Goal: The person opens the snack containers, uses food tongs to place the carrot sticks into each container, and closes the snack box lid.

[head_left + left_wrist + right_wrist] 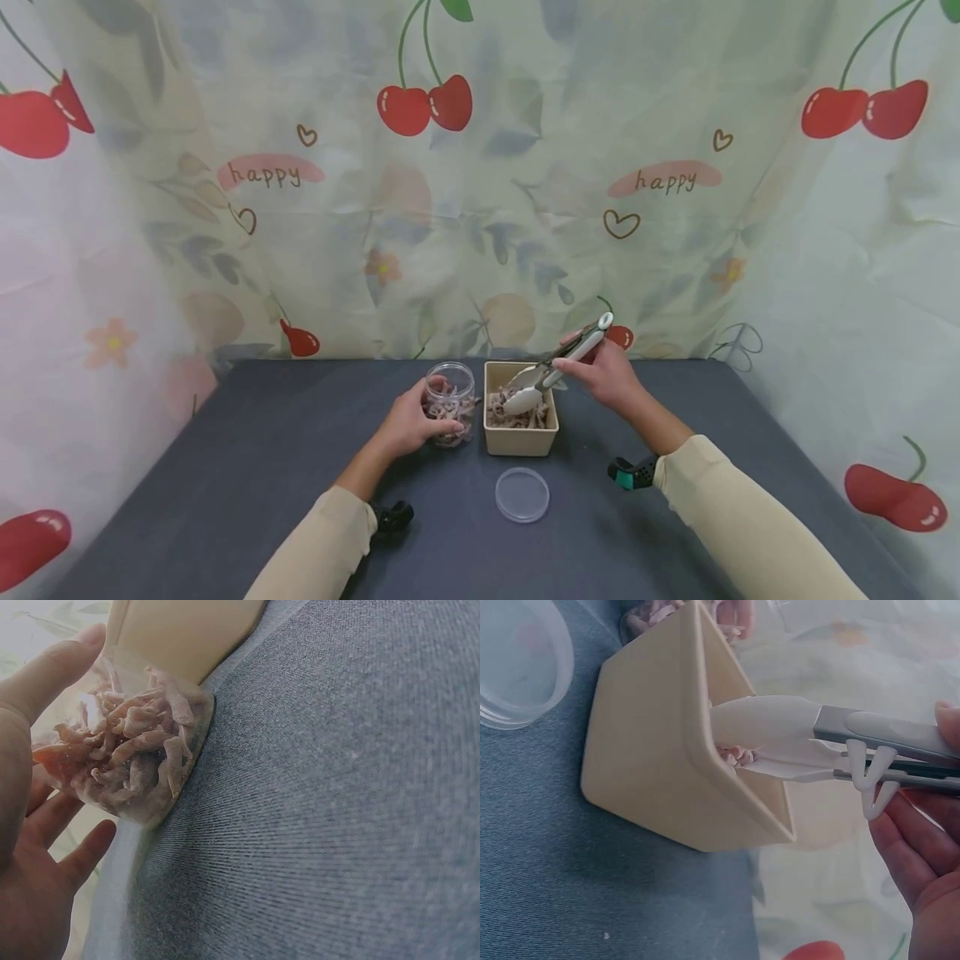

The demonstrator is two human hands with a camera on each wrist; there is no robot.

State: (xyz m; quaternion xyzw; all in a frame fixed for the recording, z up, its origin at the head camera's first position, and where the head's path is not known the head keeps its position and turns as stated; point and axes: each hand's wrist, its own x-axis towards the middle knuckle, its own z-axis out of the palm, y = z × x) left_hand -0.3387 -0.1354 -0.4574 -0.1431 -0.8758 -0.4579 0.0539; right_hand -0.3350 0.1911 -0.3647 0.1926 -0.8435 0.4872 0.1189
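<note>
My left hand [408,422] grips a clear round jar [452,377] that stands uncapped on the table, thumb on the near side. Inside it are pinkish-brown, wrinkled strips [139,742]. Just right of the jar is a beige square bin [519,444] with more of the same strips in its bottom. With my right hand [609,377] I hold grey-and-white tongs [576,357], slanting down into the bin. Their white scoop-like tips [769,724] reach past the rim, slightly apart, near some strips.
A clear round lid [522,495] lies on the dark table [300,433] in front of the bin. A printed cherry curtain [480,208] hangs behind the table and along both sides. Black bands with small devices [633,473] are at both wrists.
</note>
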